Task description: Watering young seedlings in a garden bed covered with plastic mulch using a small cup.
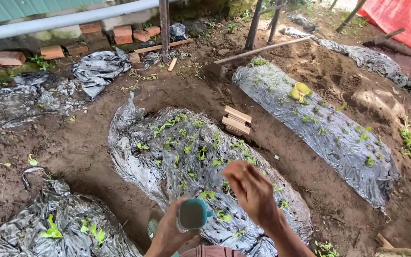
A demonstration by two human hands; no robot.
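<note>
At bottom centre, the left hand (167,233) has its fingers wrapped around a teal cup (192,214) (small, rigid, probably light; gripped round its body). The right hand (253,190) hovers above, fingers loosely bunched, over the seedlings (181,143).

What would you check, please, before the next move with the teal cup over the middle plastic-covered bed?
1. Left hand grips the teal cup firmly: ok.
2. Cup upright, mouth up: ok.
3. What the cup holds: cannot tell, the inside looks dark.
4. Right hand is above the middle bed, fingers bunched: ok; whether it holds anything, cannot tell.
5. Seedlings stand in the holes in the plastic: ok.
6. Yellow cup lies on the far bed, out of the way: ok.
</note>
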